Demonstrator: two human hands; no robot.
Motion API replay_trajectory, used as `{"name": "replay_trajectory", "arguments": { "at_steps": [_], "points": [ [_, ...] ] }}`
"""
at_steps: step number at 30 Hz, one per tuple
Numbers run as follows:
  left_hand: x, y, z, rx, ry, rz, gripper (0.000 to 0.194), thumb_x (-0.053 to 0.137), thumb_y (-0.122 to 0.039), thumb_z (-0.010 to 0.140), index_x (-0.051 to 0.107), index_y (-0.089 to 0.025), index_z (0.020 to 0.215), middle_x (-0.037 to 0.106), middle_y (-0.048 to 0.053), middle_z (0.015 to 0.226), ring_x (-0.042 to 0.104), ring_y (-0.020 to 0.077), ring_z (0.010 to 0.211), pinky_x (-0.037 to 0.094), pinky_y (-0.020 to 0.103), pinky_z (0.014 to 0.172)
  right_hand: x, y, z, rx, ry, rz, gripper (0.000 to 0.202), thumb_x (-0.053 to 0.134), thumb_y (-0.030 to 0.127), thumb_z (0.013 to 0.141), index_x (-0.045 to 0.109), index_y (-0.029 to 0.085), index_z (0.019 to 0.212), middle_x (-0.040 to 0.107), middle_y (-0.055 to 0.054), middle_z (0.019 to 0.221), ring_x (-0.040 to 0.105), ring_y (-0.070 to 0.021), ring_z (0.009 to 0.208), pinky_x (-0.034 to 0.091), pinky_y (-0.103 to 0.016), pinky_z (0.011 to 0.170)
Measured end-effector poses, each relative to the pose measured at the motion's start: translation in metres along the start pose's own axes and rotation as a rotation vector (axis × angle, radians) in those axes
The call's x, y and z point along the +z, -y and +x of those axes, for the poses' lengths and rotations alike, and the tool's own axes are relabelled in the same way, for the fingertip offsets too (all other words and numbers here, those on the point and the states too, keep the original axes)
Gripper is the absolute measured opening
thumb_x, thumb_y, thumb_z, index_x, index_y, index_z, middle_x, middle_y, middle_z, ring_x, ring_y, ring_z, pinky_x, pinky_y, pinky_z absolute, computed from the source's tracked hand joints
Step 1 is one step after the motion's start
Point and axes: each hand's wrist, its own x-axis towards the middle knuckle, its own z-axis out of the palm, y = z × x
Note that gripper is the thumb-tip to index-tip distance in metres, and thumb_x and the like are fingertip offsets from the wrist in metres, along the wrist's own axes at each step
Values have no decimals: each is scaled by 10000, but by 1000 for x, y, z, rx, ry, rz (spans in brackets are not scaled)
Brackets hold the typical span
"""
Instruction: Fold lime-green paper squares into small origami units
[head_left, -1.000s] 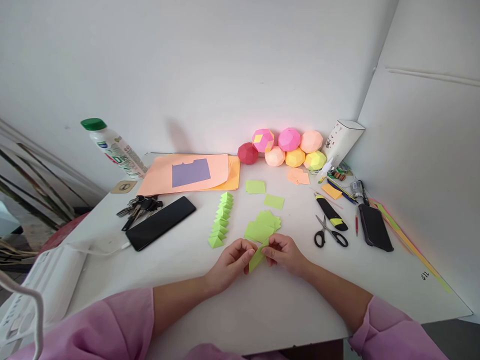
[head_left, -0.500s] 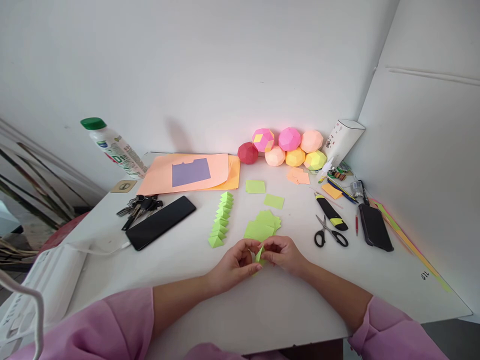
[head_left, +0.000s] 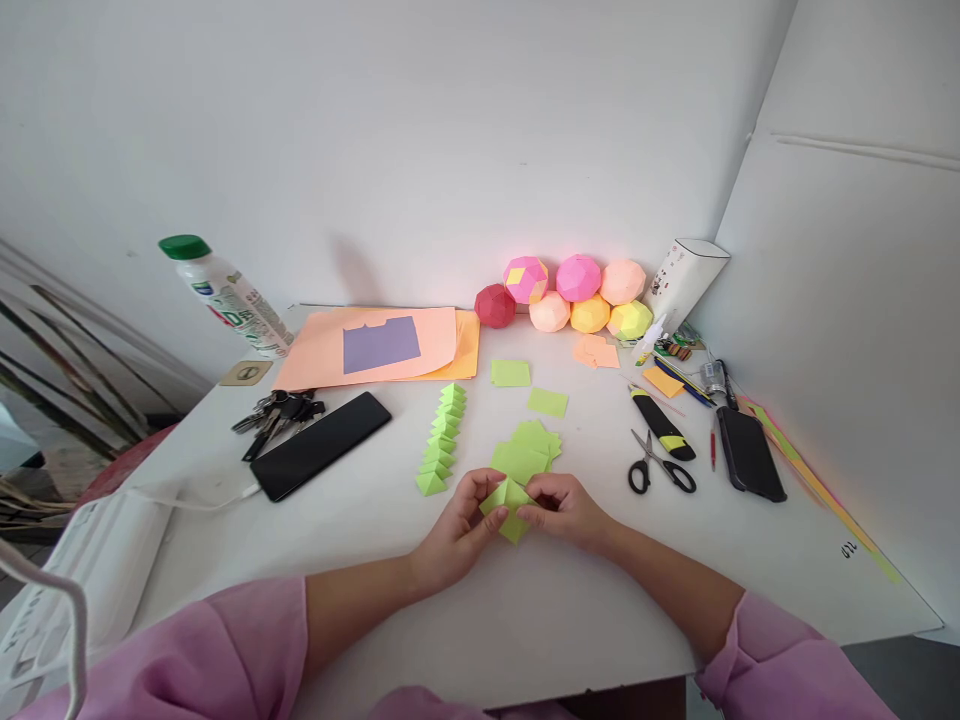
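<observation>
A creased piece of light green paper (head_left: pixel 511 497) is spread between my two hands, its point facing me. My left hand (head_left: pixel 459 525) pinches its left corner between thumb and fingers. On the opposite corner, my right hand (head_left: pixel 566 508) is closed with thumb and forefinger. Right behind the paper lies a loose pile of green paper pieces (head_left: pixel 529 450). To the left runs a row of folded green paper units (head_left: pixel 442 440), nested one behind another. Farther back are small green rectangles of paper (head_left: pixel 511 373), one lying apart.
Several faceted paper balls (head_left: pixel 579 278) stand against the wall. Scissors (head_left: pixel 660 465), a yellow-black cutter (head_left: pixel 664 425) and a black phone case (head_left: pixel 750 455) lie right. Left are keys (head_left: pixel 279 415), a phone (head_left: pixel 322 447), orange sheets (head_left: pixel 315 350) and a bottle (head_left: pixel 229 300).
The green paper, folded narrow before, has been opened out into a wider diamond shape. My left hand has moved slightly left, drawing its corner apart from the other.
</observation>
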Motion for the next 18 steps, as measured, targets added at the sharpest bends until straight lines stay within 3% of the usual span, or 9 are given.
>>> {"name": "replay_trajectory", "arguments": {
  "at_steps": [4, 9, 18],
  "points": [
    [-2, 1, -2, 123, -5, 167, 235, 482, -300, 877, 455, -251, 1106, 521, 53, 987, 495, 179, 922, 434, 308, 784, -1, -3, 0, 9, 14, 21, 280, 658, 384, 733, 547, 154, 619, 387, 46, 568, 319, -73, 499, 252, -214, 458],
    [-4, -7, 0, 287, 89, 406, 272, 398, -227, 907, 530, -251, 1143, 508, 62, 899, 503, 184, 862, 437, 330, 769, -2, -3, 1, -16, 13, 16, 267, 654, 387, 739, 581, 155, 628, 420, 35, 591, 351, -82, 517, 282, -227, 482],
    [-7, -3, 1, 368, 84, 456, 419, 438, -160, 884, 440, -307, 1276, 500, 75, 1053, 494, 203, 1001, 434, 370, 860, -3, -2, 1, -27, -24, 56, 217, 687, 373, 720, 663, 159, 688, 503, -12, 720, 440, -98, 589, 338, -240, 526]
  ]
}}
